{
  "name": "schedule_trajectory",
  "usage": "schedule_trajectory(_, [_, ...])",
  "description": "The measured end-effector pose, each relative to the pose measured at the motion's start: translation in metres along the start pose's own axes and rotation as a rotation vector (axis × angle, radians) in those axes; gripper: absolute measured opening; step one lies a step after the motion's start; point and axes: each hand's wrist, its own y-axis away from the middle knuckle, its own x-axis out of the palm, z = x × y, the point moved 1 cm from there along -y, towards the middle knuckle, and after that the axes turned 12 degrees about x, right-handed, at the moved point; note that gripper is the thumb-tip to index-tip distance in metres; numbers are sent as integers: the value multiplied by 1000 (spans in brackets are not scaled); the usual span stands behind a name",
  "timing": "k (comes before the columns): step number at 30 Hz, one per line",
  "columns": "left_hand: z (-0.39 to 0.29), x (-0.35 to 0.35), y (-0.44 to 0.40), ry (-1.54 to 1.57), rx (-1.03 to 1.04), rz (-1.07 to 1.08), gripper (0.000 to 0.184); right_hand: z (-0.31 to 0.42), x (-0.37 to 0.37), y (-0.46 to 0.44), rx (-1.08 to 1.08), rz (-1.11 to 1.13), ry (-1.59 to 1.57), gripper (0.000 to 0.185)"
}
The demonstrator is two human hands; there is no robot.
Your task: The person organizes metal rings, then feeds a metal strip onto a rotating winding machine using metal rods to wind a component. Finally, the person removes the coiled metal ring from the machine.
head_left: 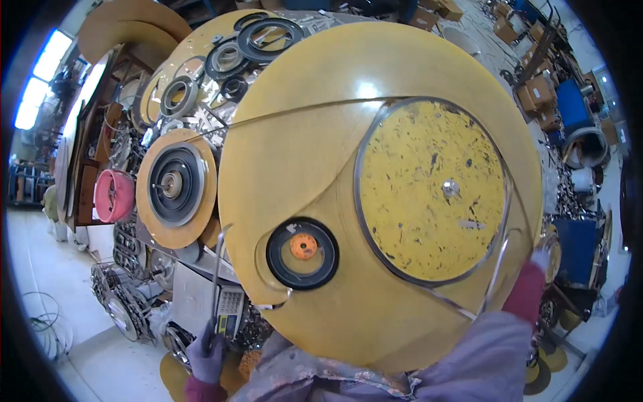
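My left hand [206,356], in a grey glove, is closed around the lower end of a thin metal rod with a hooked tip [218,271]. At the right rim of a large yellow disc [415,335] is my right hand [540,258], gloved and smeared, so its fingers cannot be made out. A scratched yellow round plate [429,181] with a metal rim lies on the disc. A metal strip [295,110] runs across to it from the left, and a loose strip length [494,276] stands near its right side. A black ring [273,253] with an orange centre [303,246] lies lower left.
To the left is an orange disc [149,201] carrying a dark coil [175,184]. Black and grey rings [270,39] lie among metal scraps behind. A calculator-like keypad device [230,305], a pink bucket [114,195] and cardboard boxes [538,92] stand around.
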Motion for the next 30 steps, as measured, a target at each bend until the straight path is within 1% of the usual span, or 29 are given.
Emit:
schedule_trajectory(1, [16,-1,-5,-172,154,81,41,-44,3,64,162,-42,100,25])
schedule_trajectory(2, [21,1,-6,-134,134,116,40,-91,10,127,322,-65,194,24])
schedule_trajectory(3, [21,3,-12,-96,127,163,39,-128,11,183,331,-147,105,26])
schedule_trajectory(5, [18,3,-20,-149,141,301,38,-205,17,294,324,-313,-79,36])
schedule_trajectory(6, [17,3,-26,-172,154,344,38,-197,-23,318,483,-58,-306,37])
schedule_trajectory(7, [19,1,-26,-192,208,379,37,-174,-87,345,709,192,-514,37])
schedule_trajectory(8, [25,1,-28,-207,263,393,37,-146,-158,374,937,400,-625,38])
schedule_trajectory(10, [34,-1,-30,-261,343,441,36,-184,-110,389,786,343,-769,32])
schedule_trajectory(12, [37,-4,-31,-247,386,455,37,-183,-125,396,641,299,-937,25])
schedule_trajectory(13, [39,-7,-30,-238,406,458,37,-146,-173,386,574,286,-1029,22])
schedule_trajectory(15, [43,-10,-28,-186,419,454,37,-116,-177,371,364,-35,-1113,25])
schedule_trajectory(17, [42,-10,-26,-130,439,454,36,-91,-200,352,374,154,-966,23])
schedule_trajectory(18, [43,-9,-25,-95,531,426,36,-82,-185,339,353,156,-1020,24])
schedule_trajectory(19, [42,-8,-24,-107,541,440,36,-69,-179,330,328,161,-1073,24])
schedule_trajectory(21, [43,-5,-25,-131,552,463,35,-47,-184,316,277,328,-1153,24])
schedule_trajectory(22, [60,3,-31,-74,729,399,35,-35,-197,316,309,369,-1170,24])
schedule_trajectory(23, [69,3,-32,-34,616,435,36,-28,-206,317,289,363,-1142,24])
schedule_trajectory(25, [59,7,-31,52,389,508,36,-18,-221,317,253,348,-1082,24])
schedule_trajectory(26, [55,9,-28,144,373,484,36,-20,-226,322,225,320,-1080,25])
schedule_trajectory(27, [51,9,-29,113,424,479,36,-27,-235,329,145,248,-973,27])
schedule_trajectory(29, [49,10,-31,52,516,482,37,-57,-203,342,56,110,-946,29])
schedule_trajectory(30, [53,13,-34,37,552,472,37,-71,-208,360,38,29,-833,29])
